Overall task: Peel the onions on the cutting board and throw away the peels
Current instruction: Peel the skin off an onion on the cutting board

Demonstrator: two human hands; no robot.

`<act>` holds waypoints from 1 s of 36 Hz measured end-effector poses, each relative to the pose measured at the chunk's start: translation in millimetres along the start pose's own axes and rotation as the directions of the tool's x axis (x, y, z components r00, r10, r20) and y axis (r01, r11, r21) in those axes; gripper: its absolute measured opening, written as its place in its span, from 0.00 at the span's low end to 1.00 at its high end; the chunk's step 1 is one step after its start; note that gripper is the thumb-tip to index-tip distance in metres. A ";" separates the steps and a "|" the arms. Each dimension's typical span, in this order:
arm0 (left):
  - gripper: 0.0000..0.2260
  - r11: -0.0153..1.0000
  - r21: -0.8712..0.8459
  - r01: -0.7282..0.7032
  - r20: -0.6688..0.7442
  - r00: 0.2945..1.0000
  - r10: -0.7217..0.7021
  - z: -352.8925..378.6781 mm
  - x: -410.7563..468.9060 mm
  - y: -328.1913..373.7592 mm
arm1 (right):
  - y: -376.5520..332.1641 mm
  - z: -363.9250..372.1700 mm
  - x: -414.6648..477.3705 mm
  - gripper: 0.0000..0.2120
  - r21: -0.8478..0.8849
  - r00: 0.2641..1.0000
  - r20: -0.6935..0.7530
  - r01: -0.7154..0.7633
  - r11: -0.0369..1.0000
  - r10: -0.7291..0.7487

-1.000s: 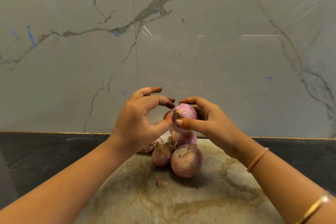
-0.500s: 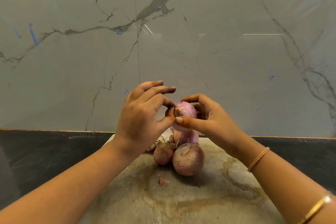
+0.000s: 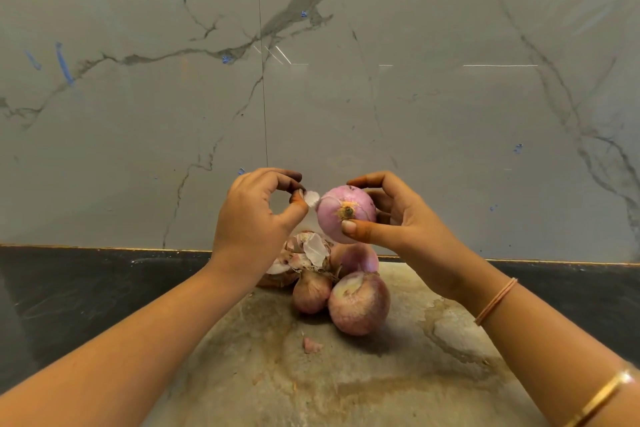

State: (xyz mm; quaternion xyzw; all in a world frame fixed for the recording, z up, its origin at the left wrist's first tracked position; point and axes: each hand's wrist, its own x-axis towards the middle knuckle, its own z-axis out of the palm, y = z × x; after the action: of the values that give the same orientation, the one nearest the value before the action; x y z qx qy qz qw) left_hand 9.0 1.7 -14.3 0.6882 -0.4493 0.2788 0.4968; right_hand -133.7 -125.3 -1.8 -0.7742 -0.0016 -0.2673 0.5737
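Nearest us lay the stained cutting board point(image 3: 346, 388), a small peel scrap point(image 3: 311, 345) loose on it. Further back on the board three onions huddled together: a large onion point(image 3: 358, 305), a small onion point(image 3: 311, 291) touching it, and a third onion point(image 3: 356, 258) behind, beside a peel pile point(image 3: 304, 253). Above them our right hand point(image 3: 398, 218) gripped the held onion point(image 3: 346, 211) in curled fingers, root end toward us. Just beside it our left hand point(image 3: 252, 218) pinched a pale peel flake point(image 3: 311, 198). Behind stood the dark counter point(image 3: 86, 288) and the marble wall point(image 3: 415, 97).
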 end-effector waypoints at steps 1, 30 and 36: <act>0.03 1.000 0.001 0.007 0.008 1.000 -0.007 0.2 -0.4 0.1 | 0.0 -0.1 0.0 0.23 0.007 1.000 0.000 -0.001 1.000 0.001; 0.01 0.948 0.087 0.306 0.075 0.947 -0.312 3.1 -0.3 -12.4 | -3.2 -0.9 -0.4 0.24 0.296 0.998 -0.003 -0.059 0.953 0.063; 0.03 0.933 0.158 0.323 0.131 0.930 -0.344 5.2 -2.3 -13.4 | -3.7 -0.4 -0.3 0.22 0.342 0.997 0.005 -0.073 0.937 0.076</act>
State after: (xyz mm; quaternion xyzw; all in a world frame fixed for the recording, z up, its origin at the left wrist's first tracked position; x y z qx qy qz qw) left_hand 19.7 -1.0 -23.8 0.8061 -0.3437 0.1648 0.4527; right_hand -135.2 -124.3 1.4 -0.6610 -0.0161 -0.2444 0.7093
